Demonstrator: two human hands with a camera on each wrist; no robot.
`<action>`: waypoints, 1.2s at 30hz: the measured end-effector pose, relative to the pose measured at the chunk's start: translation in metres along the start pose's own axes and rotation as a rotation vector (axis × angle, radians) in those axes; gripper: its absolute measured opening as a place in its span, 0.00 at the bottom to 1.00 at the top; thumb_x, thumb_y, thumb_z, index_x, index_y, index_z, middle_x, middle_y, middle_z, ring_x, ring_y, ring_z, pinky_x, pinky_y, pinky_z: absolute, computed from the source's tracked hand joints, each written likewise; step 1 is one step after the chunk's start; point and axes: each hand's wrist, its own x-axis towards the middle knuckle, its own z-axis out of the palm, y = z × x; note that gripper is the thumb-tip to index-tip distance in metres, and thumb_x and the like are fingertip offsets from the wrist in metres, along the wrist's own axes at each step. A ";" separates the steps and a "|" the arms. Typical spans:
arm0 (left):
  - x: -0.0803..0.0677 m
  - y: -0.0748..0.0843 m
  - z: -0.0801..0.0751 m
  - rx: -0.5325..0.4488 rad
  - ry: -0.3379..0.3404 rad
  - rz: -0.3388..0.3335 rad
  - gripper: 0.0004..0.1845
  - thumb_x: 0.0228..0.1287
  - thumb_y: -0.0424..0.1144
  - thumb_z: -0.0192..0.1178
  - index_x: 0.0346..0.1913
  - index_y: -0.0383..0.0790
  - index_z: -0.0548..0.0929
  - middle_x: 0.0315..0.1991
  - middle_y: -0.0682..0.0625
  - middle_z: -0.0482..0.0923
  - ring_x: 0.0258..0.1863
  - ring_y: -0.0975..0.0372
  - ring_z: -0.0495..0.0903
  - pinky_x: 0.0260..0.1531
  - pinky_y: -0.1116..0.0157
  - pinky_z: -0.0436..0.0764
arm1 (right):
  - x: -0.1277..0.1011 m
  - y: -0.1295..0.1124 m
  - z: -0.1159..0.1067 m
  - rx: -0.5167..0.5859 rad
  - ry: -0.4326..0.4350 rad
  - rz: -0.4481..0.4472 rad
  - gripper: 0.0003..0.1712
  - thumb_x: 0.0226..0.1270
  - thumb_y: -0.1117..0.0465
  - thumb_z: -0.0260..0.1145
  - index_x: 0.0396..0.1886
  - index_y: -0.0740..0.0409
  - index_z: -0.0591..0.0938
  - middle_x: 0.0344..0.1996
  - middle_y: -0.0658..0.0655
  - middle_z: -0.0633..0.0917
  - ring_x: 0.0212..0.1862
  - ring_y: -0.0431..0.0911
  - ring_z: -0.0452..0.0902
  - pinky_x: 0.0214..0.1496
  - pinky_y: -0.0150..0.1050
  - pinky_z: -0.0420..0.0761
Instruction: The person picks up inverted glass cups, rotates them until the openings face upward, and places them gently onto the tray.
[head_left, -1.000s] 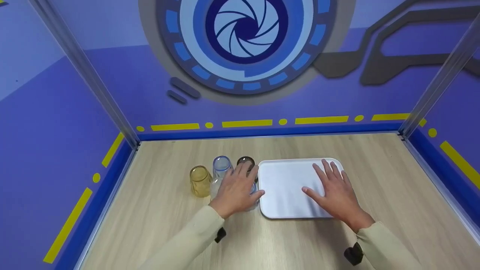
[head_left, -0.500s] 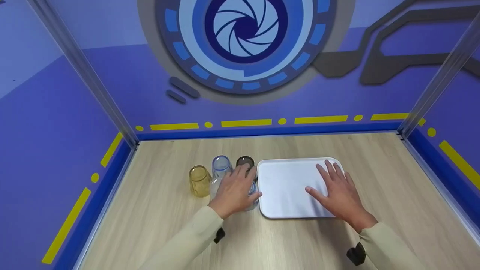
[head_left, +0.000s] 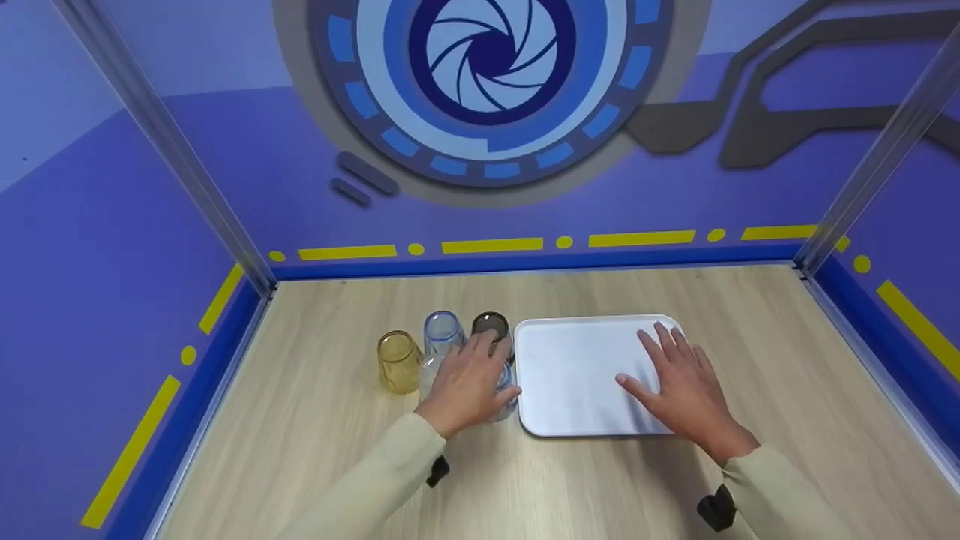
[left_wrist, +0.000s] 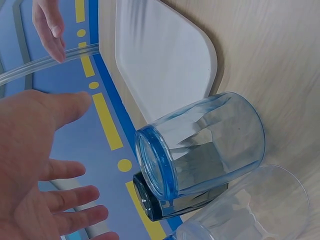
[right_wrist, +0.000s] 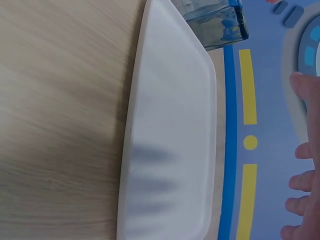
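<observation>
In the head view, several drinking glasses stand upside down in a cluster left of a white tray (head_left: 577,375). They include an amber glass (head_left: 400,364), a blue-tinted glass (head_left: 442,330), a dark grey glass (head_left: 489,322) and a clear glass (head_left: 430,373). My left hand (head_left: 465,386) hovers over the cluster with fingers spread, partly hiding it. A light blue glass (left_wrist: 215,145) is nearest below that hand in the left wrist view, apart from the fingers. Above the tray's right part hangs my right hand (head_left: 686,394), fingers spread and holding nothing; its shadow falls on the tray.
The wooden tabletop (head_left: 322,450) is enclosed by a printed back wall (head_left: 495,217) and side walls. Metal corner posts (head_left: 187,165) rise at the back left and back right.
My right hand has drifted slightly to the right above the tray. The left hand has barely moved over the glasses, and the glasses and tray stay in place.
</observation>
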 end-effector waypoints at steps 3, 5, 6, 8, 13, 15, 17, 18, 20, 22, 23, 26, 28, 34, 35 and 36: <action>-0.001 0.000 0.000 -0.006 -0.002 0.004 0.37 0.61 0.62 0.59 0.69 0.46 0.68 0.68 0.44 0.67 0.67 0.52 0.68 0.61 0.48 0.73 | -0.001 0.002 -0.001 0.000 0.001 -0.006 0.48 0.64 0.32 0.57 0.73 0.58 0.61 0.74 0.68 0.57 0.74 0.67 0.48 0.72 0.68 0.46; -0.001 -0.001 0.001 -0.005 -0.005 0.006 0.37 0.61 0.62 0.59 0.68 0.46 0.68 0.68 0.44 0.67 0.67 0.53 0.68 0.61 0.48 0.73 | -0.001 0.003 -0.001 -0.002 0.007 -0.010 0.47 0.64 0.33 0.58 0.73 0.58 0.62 0.73 0.69 0.58 0.74 0.67 0.48 0.71 0.68 0.47; -0.001 -0.001 0.001 -0.004 -0.007 0.006 0.37 0.62 0.62 0.59 0.68 0.46 0.69 0.68 0.44 0.67 0.67 0.53 0.68 0.61 0.48 0.73 | -0.002 0.004 -0.001 -0.004 0.011 -0.012 0.47 0.64 0.34 0.58 0.73 0.58 0.62 0.73 0.69 0.58 0.74 0.67 0.48 0.71 0.68 0.47; -0.001 -0.001 0.002 -0.006 -0.013 0.005 0.37 0.62 0.61 0.59 0.68 0.46 0.69 0.68 0.44 0.67 0.68 0.53 0.68 0.61 0.48 0.73 | -0.002 0.005 0.000 -0.007 0.015 -0.012 0.47 0.64 0.34 0.58 0.73 0.58 0.62 0.73 0.69 0.58 0.74 0.67 0.49 0.71 0.68 0.47; -0.001 -0.002 0.003 -0.009 -0.028 0.005 0.36 0.62 0.61 0.59 0.68 0.46 0.69 0.68 0.44 0.67 0.67 0.53 0.68 0.61 0.48 0.73 | -0.003 0.008 0.001 -0.015 0.007 0.005 0.47 0.64 0.34 0.58 0.73 0.58 0.62 0.74 0.69 0.57 0.74 0.67 0.48 0.72 0.68 0.46; 0.000 -0.002 0.004 -0.006 -0.026 0.012 0.35 0.62 0.61 0.59 0.67 0.45 0.69 0.68 0.44 0.68 0.67 0.52 0.69 0.61 0.49 0.73 | -0.003 0.009 0.002 -0.021 0.005 0.011 0.47 0.64 0.34 0.58 0.73 0.59 0.62 0.73 0.69 0.57 0.74 0.67 0.48 0.72 0.68 0.46; 0.000 -0.003 0.005 -0.006 -0.028 0.015 0.35 0.62 0.60 0.59 0.67 0.45 0.70 0.68 0.44 0.68 0.66 0.52 0.69 0.60 0.49 0.74 | -0.003 0.011 0.003 -0.027 0.006 0.014 0.46 0.65 0.35 0.58 0.73 0.59 0.62 0.73 0.69 0.58 0.74 0.67 0.49 0.72 0.68 0.47; 0.000 -0.003 0.005 -0.005 -0.028 0.016 0.35 0.62 0.60 0.59 0.67 0.45 0.70 0.67 0.44 0.68 0.66 0.52 0.69 0.60 0.49 0.74 | -0.004 0.012 0.003 -0.027 0.007 0.015 0.46 0.65 0.36 0.59 0.73 0.59 0.62 0.73 0.69 0.58 0.74 0.67 0.49 0.72 0.68 0.47; 0.000 -0.003 0.006 -0.009 -0.033 0.015 0.35 0.62 0.60 0.60 0.67 0.45 0.70 0.68 0.44 0.68 0.66 0.52 0.69 0.60 0.48 0.74 | -0.004 0.014 0.003 -0.027 0.011 0.015 0.45 0.65 0.37 0.59 0.72 0.59 0.62 0.73 0.69 0.58 0.73 0.67 0.50 0.71 0.68 0.47; 0.000 -0.003 0.007 -0.013 -0.044 0.008 0.35 0.62 0.60 0.59 0.67 0.46 0.69 0.68 0.44 0.67 0.67 0.52 0.69 0.61 0.48 0.73 | -0.005 0.015 0.004 -0.024 0.017 0.012 0.44 0.65 0.38 0.60 0.72 0.60 0.62 0.73 0.69 0.59 0.73 0.68 0.50 0.71 0.69 0.47; 0.000 -0.003 0.007 -0.015 -0.047 0.006 0.35 0.62 0.60 0.59 0.67 0.46 0.69 0.68 0.44 0.67 0.67 0.52 0.68 0.61 0.48 0.73 | -0.006 0.015 0.004 -0.023 0.021 0.011 0.44 0.65 0.38 0.60 0.72 0.60 0.63 0.73 0.70 0.59 0.73 0.68 0.51 0.71 0.69 0.47; 0.000 -0.004 0.007 -0.021 -0.056 0.003 0.35 0.62 0.60 0.59 0.67 0.46 0.69 0.68 0.44 0.67 0.67 0.52 0.68 0.62 0.48 0.72 | -0.006 0.017 0.004 -0.025 0.031 0.010 0.43 0.66 0.39 0.60 0.72 0.60 0.63 0.72 0.70 0.59 0.73 0.67 0.51 0.71 0.69 0.48; 0.000 -0.004 0.008 -0.021 -0.052 0.008 0.35 0.62 0.60 0.60 0.67 0.45 0.70 0.68 0.44 0.67 0.67 0.51 0.69 0.61 0.48 0.73 | -0.007 0.018 0.004 -0.022 0.033 0.011 0.43 0.66 0.40 0.60 0.72 0.60 0.63 0.72 0.70 0.60 0.73 0.67 0.52 0.71 0.68 0.48; 0.001 -0.005 0.010 -0.019 -0.040 0.024 0.35 0.61 0.59 0.61 0.67 0.43 0.70 0.67 0.42 0.69 0.66 0.50 0.70 0.60 0.48 0.74 | -0.008 0.024 0.005 -0.006 0.026 0.017 0.43 0.66 0.40 0.60 0.71 0.62 0.63 0.72 0.71 0.60 0.72 0.68 0.52 0.70 0.69 0.48; 0.001 -0.005 0.011 -0.022 -0.045 0.022 0.35 0.62 0.59 0.61 0.67 0.43 0.70 0.67 0.42 0.68 0.66 0.50 0.70 0.60 0.48 0.74 | -0.008 0.025 0.005 -0.006 0.026 0.018 0.43 0.66 0.41 0.60 0.71 0.62 0.63 0.72 0.71 0.60 0.72 0.69 0.52 0.70 0.69 0.48; 0.000 -0.005 0.011 -0.025 -0.050 0.020 0.35 0.62 0.59 0.61 0.67 0.44 0.70 0.67 0.43 0.68 0.66 0.50 0.69 0.61 0.48 0.73 | -0.008 0.026 0.006 -0.008 0.025 0.020 0.43 0.66 0.41 0.60 0.71 0.62 0.63 0.72 0.71 0.60 0.72 0.68 0.52 0.70 0.69 0.48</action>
